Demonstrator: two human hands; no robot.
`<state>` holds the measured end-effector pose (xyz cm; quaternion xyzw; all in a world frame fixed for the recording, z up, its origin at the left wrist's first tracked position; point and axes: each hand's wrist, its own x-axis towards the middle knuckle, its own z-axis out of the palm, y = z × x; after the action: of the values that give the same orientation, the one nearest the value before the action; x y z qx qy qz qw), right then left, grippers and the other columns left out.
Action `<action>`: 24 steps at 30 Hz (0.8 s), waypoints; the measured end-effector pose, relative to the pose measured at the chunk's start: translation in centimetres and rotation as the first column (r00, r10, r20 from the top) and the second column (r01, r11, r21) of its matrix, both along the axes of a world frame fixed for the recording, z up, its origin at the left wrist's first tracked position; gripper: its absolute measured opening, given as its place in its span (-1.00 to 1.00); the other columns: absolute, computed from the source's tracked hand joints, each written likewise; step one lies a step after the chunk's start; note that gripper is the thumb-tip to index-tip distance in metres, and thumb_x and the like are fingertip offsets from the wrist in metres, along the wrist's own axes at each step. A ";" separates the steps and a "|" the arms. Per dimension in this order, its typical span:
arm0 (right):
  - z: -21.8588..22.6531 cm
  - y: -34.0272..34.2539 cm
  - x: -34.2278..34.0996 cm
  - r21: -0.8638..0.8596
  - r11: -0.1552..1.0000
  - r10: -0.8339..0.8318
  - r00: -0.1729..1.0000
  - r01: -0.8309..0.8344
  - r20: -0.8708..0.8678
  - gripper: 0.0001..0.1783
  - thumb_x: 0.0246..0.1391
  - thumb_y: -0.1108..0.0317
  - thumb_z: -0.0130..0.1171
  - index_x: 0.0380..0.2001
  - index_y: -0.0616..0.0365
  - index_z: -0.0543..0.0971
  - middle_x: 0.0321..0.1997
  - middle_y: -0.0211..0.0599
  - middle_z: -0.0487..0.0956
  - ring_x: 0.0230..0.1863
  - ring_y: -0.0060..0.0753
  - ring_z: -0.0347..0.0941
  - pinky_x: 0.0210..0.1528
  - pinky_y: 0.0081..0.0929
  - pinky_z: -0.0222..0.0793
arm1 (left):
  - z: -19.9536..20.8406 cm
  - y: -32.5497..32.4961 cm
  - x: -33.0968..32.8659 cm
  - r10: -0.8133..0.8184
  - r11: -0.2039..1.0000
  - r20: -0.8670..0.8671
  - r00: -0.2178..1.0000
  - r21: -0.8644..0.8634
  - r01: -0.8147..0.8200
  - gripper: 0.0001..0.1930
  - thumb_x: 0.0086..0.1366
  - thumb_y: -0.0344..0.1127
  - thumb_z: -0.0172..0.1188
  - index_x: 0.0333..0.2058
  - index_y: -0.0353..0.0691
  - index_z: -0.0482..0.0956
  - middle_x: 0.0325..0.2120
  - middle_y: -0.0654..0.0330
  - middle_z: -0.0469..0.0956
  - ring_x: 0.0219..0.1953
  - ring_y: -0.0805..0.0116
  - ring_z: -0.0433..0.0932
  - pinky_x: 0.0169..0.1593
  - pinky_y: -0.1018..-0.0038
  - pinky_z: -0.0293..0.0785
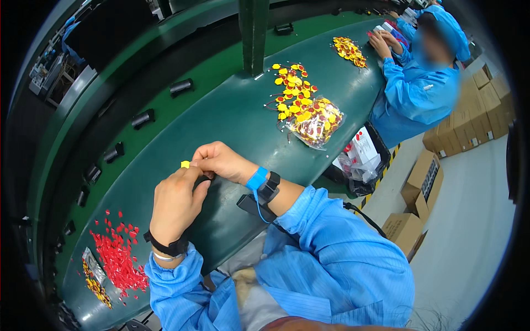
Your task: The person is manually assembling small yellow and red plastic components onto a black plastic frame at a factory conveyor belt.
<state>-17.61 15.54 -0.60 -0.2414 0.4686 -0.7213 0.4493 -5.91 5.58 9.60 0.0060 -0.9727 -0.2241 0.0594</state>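
Observation:
My left hand and my right hand meet above the dark green table, with fingertips pinched together. A small yellow piece sticks out at the fingertips of the left hand, right beside the right thumb and forefinger. Most of it is hidden by the fingers, and I cannot make out what else the right fingers pinch. Left of my left forearm lies a heap of small red pieces. Farther up the table, small yellow-and-red pieces are scattered next to a clear bag full of the same.
A silvery packet and more yellow-red pieces lie at the near left. A green post rises from the table's far side. At right stand a lined bin, cardboard boxes and a co-worker in blue by another pile.

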 end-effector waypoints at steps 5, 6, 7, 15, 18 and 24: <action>0.3 -0.2 0.1 0.031 0.999 -0.018 1.000 0.018 -0.018 -0.84 0.09 0.34 0.12 -0.52 0.17 0.51 -0.62 -0.54 0.41 -0.59 -0.70 0.26 -0.53 -0.70 0.19 | -1.0 -0.8 0.2 -0.038 0.999 -0.060 0.997 0.036 0.041 -0.87 0.07 -0.33 0.19 -0.39 -0.21 0.53 -0.46 0.07 0.54 -0.42 0.04 0.53 -0.37 0.23 0.41; 0.3 -0.2 0.1 0.034 0.999 -0.014 1.000 0.014 -0.021 -0.84 0.09 0.34 0.12 -0.52 0.16 0.51 -0.62 -0.53 0.41 -0.59 -0.70 0.27 -0.53 -0.70 0.19 | -0.9 -0.9 0.3 0.005 1.000 -0.056 0.998 0.030 -0.003 -0.87 0.07 -0.33 0.19 -0.39 -0.21 0.53 -0.46 0.07 0.54 -0.42 0.04 0.53 -0.37 0.23 0.41; 0.2 -0.1 0.0 0.043 0.999 -0.014 0.999 0.016 -0.052 -0.84 0.09 0.33 0.13 -0.51 0.16 0.51 -0.62 -0.54 0.41 -0.59 -0.70 0.27 -0.54 -0.70 0.18 | -0.8 -1.1 0.4 -0.024 0.998 -0.034 0.999 0.056 0.026 -0.87 0.06 -0.34 0.20 -0.40 -0.24 0.53 -0.47 0.05 0.54 -0.42 0.03 0.52 -0.36 0.26 0.41; 0.5 -0.1 0.3 0.070 0.997 -0.037 0.998 0.040 -0.042 -0.83 0.05 0.34 0.18 -0.53 0.18 0.52 -0.66 -0.56 0.37 -0.63 -0.74 0.19 -0.58 -0.72 0.09 | -4.8 -13.1 0.9 0.365 0.482 0.162 0.917 0.810 -0.335 -0.79 0.25 -0.26 0.11 -0.30 -0.32 0.52 -0.48 0.17 0.58 -0.49 0.40 0.55 -0.44 0.55 0.46; 0.4 -0.4 0.3 0.089 0.996 -0.023 0.999 0.026 -0.042 -0.84 0.05 0.35 0.18 -0.54 0.17 0.52 -0.66 -0.57 0.37 -0.64 -0.75 0.18 -0.58 -0.73 0.09 | -7.2 -18.4 -1.1 0.677 -0.001 0.312 0.666 0.906 -0.423 -0.72 0.27 -0.24 0.09 -0.16 -0.33 0.48 -0.35 0.10 0.57 -0.48 0.35 0.56 -0.52 0.61 0.43; 0.2 -0.6 0.4 0.091 0.995 -0.033 0.999 0.034 -0.019 -0.85 0.06 0.37 0.16 -0.53 0.16 0.51 -0.66 -0.57 0.38 -0.64 -0.75 0.19 -0.59 -0.73 0.09 | -12.4 -24.0 -7.3 0.859 -0.348 0.418 0.294 0.900 -0.264 -0.76 0.17 -0.33 0.25 -0.42 -0.42 0.47 -0.49 -0.03 0.52 -0.65 0.34 0.45 -0.74 0.57 0.21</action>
<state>-17.20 14.96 -0.39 -0.2189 0.5088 -0.7045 0.4438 -13.20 -18.40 -2.76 0.5133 -0.3477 -0.6844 0.3837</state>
